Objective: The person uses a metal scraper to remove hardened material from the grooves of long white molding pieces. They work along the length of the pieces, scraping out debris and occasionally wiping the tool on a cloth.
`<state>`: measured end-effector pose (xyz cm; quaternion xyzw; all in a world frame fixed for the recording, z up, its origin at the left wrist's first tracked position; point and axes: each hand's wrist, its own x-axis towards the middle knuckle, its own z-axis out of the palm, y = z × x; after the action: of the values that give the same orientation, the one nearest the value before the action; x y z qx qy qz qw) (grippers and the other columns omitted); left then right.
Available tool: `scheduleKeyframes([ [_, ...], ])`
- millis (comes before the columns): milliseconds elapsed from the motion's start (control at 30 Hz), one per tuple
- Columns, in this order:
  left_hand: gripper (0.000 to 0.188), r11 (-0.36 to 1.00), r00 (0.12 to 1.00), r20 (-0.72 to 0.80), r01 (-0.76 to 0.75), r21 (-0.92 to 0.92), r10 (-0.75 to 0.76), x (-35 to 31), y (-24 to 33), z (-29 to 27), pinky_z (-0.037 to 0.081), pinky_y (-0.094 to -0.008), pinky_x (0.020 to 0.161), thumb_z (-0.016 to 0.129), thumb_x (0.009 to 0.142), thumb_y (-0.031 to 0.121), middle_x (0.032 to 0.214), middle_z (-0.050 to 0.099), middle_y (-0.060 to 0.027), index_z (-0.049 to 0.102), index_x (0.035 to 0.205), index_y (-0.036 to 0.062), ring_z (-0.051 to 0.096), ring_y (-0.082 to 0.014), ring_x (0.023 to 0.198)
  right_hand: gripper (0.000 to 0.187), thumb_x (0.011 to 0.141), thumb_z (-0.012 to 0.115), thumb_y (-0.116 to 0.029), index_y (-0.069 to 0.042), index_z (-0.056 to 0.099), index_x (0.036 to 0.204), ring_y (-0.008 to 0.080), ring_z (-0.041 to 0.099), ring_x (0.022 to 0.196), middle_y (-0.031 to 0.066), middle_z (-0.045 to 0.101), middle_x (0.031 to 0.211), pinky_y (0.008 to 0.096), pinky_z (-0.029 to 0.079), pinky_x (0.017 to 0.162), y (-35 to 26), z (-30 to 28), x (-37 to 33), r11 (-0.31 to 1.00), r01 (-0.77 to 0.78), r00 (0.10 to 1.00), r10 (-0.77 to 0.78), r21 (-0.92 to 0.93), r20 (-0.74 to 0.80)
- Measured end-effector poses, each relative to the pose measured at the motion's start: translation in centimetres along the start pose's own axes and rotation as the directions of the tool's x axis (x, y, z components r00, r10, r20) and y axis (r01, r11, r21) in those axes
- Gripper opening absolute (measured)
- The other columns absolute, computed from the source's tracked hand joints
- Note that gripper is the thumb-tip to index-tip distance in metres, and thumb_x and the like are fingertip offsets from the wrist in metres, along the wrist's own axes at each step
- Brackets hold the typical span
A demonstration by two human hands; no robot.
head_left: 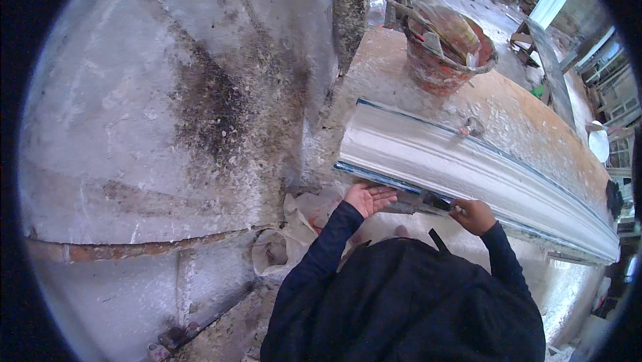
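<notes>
the long white molding (461, 165) lay on the table (535, 109), with a dirty bucket (436, 76) beyond it. by the molding's near edge, the left hand (371, 199) was spread palm up, gripping nothing; farther right along that edge, the right hand (473, 217) seemed pinched on a dark flat tool (439, 200). the step looked like tidying this edge; the next move probably called for a light, level stroke, sparing the molding's white face.

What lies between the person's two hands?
A dark flat tool, held in the right hand and pointing toward the open left hand; the head view shows it.
</notes>
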<state>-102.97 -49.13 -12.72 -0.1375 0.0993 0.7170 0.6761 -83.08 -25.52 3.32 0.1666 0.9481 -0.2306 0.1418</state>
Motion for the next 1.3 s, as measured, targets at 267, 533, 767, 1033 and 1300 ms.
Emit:
scheduleKeyframes([
  [267, 0.054, 0.999, 0.997, 0.060, 0.039, -0.006, -0.038, 2.6, -1.6, -1.6, 0.043, -0.0441, 0.089, 0.025, 0.090, 0.033, 0.118, 0.047, -0.0285, 0.044, 0.113, -0.0117, 0.047, -0.0404, 0.110, 0.022, 0.081, 0.055, -0.033, -0.015, 0.058, 0.093, 0.0350, 0.059, 0.065, 0.0151, 0.060, 0.068, 0.0446, 0.045, 0.057, -2.7, 6.0, 1.5, 0.991, 0.012, 0.972, 0.019, 0.133, -0.233],
  [533, 0.044, 0.994, 0.977, -0.190, -0.092, 0.052, 0.100, 1.9, -1.0, 0.5, 0.045, -0.0466, 0.085, 0.028, 0.090, 0.030, 0.104, 0.058, -0.0210, 0.052, 0.106, -0.0032, 0.054, -0.0402, 0.099, 0.022, 0.083, 0.052, -0.032, -0.013, 0.055, 0.094, 0.0363, 0.058, 0.065, 0.0157, 0.060, 0.068, 0.0460, 0.044, 0.056, -4.3, 5.7, 0.8, 0.986, -0.051, 0.974, 0.084, 0.156, -0.211],
  [767, 0.039, 0.987, 0.993, 0.004, -0.121, -0.102, 0.122, 1.6, -0.2, -1.7, 0.047, -0.0508, 0.081, 0.033, 0.090, 0.030, 0.101, 0.060, -0.0186, 0.053, 0.105, 0.0016, 0.055, -0.0408, 0.094, 0.024, 0.083, 0.051, -0.031, -0.011, 0.053, 0.096, 0.0353, 0.059, 0.066, 0.0157, 0.060, 0.070, 0.0453, 0.045, 0.057, -8.3, 6.0, 3.9, 0.989, 0.028, 0.976, 0.004, 0.145, -0.216],
  [1033, 0.039, 0.979, 0.981, -0.011, -0.194, -0.067, 0.194, 1.3, 0.5, -2.0, 0.047, -0.0525, 0.080, 0.035, 0.088, 0.030, 0.104, 0.057, -0.0198, 0.052, 0.106, -0.0001, 0.054, -0.0423, 0.095, 0.025, 0.081, 0.052, -0.030, -0.013, 0.054, 0.099, 0.0354, 0.059, 0.068, 0.0164, 0.061, 0.072, 0.0472, 0.046, 0.058, -9.6, 7.8, 6.8, 0.990, 0.084, 0.972, -0.056, 0.115, -0.228],
  [1300, 0.040, 0.978, 0.976, -0.142, -0.181, -0.103, 0.166, 0.0, 1.3, -2.4, 0.048, -0.0496, 0.082, 0.034, 0.088, 0.028, 0.102, 0.056, -0.0233, 0.050, 0.100, -0.0064, 0.054, -0.0441, 0.095, 0.029, 0.083, 0.051, -0.034, -0.010, 0.056, 0.099, 0.0364, 0.059, 0.070, 0.0169, 0.061, 0.071, 0.0455, 0.046, 0.062, -8.2, 6.1, 5.0, 0.987, 0.052, 0.989, -0.030, 0.155, -0.145],
])
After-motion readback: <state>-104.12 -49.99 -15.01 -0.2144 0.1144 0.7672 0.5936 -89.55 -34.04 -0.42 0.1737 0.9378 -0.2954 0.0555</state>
